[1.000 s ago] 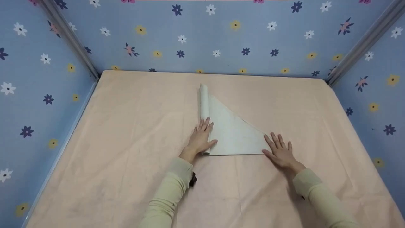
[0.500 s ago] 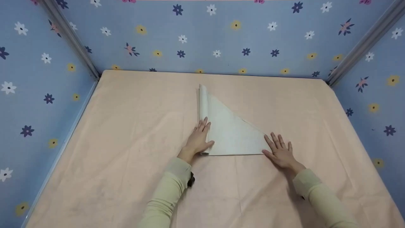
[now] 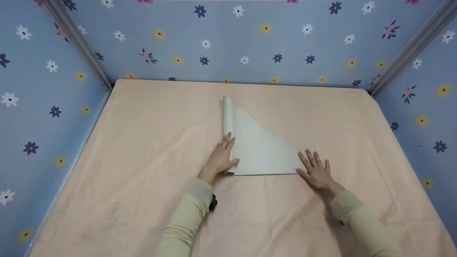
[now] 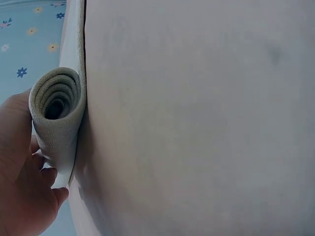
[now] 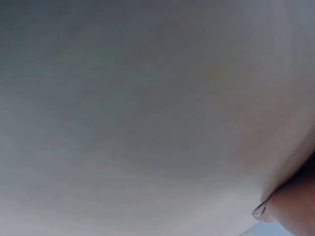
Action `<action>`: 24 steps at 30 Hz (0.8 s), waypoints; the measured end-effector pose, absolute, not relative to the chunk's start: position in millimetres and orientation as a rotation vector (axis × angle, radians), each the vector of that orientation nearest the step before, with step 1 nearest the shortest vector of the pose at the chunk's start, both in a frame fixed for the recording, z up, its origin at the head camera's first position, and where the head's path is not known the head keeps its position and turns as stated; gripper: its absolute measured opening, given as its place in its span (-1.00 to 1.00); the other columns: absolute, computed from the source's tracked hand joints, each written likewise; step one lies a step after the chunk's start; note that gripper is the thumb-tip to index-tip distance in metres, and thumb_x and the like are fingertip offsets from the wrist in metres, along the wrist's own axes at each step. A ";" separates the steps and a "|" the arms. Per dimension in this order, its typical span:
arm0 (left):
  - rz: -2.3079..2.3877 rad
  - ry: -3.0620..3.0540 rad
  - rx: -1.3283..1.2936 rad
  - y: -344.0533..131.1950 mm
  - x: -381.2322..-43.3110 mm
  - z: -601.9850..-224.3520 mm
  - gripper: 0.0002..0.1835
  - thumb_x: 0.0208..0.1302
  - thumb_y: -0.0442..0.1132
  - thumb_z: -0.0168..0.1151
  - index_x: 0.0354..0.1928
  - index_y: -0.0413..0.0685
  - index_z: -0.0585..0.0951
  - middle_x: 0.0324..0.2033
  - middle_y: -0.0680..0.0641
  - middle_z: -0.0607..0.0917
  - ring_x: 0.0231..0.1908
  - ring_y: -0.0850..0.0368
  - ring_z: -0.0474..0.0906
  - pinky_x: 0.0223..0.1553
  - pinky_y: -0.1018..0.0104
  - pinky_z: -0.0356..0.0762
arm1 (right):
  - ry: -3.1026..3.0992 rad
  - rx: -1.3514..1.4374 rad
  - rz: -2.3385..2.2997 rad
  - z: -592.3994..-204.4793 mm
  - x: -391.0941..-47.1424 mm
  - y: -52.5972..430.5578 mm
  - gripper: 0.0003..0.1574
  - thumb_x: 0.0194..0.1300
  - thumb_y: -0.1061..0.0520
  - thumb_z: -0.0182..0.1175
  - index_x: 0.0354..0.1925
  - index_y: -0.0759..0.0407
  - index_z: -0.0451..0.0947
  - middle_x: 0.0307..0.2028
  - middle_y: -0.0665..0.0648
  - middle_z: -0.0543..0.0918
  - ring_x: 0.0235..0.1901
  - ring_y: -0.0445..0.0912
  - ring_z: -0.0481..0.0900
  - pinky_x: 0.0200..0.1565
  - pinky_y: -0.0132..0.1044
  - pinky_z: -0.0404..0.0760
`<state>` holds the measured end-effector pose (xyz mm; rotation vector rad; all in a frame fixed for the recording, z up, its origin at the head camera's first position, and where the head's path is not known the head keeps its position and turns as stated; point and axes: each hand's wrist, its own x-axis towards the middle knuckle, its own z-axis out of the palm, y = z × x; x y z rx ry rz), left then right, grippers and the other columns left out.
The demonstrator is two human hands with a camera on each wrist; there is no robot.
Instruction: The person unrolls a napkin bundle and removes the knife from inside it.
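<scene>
A pale cloth point(image 3: 262, 153) lies on the table, its right part flat with a slanting upper edge. Its left part is wound into a narrow roll point(image 3: 228, 114) running front to back. My left hand point(image 3: 219, 157) rests along the near half of this roll, fingers extended and thumb over towards the flat part. In the left wrist view, the roll's end point(image 4: 56, 98) shows several spiral layers beside the hand. My right hand point(image 3: 317, 173) lies spread at the cloth's right tip, touching it with thumb and forefinger. The right wrist view shows only a bit of that hand point(image 5: 298, 204).
A peach cover point(image 3: 150, 171) with faint creases spreads over the table. Blue flowered panels point(image 3: 235, 43) stand at the back and both sides, with grey posts point(image 3: 78, 43) at the corners.
My left hand and the roll have shifted slightly left, and the flat part of the cloth has become a little wider. My right hand has stayed in place.
</scene>
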<state>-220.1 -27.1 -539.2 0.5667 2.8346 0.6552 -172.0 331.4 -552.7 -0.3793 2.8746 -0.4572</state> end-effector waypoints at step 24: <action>0.657 2.817 0.486 -38.8 -220.2 -536.8 -0.13 0.11 0.08 0.11 0.36 -0.12 -0.03 0.35 -0.11 -0.15 0.32 0.00 -0.21 0.26 0.07 -0.12 | 2.875 -0.378 -0.454 -552.7 -172.0 331.2 -0.16 0.30 -0.28 -0.23 0.37 0.04 -0.18 0.36 0.22 -0.26 0.30 0.18 -0.40 0.12 0.27 -0.48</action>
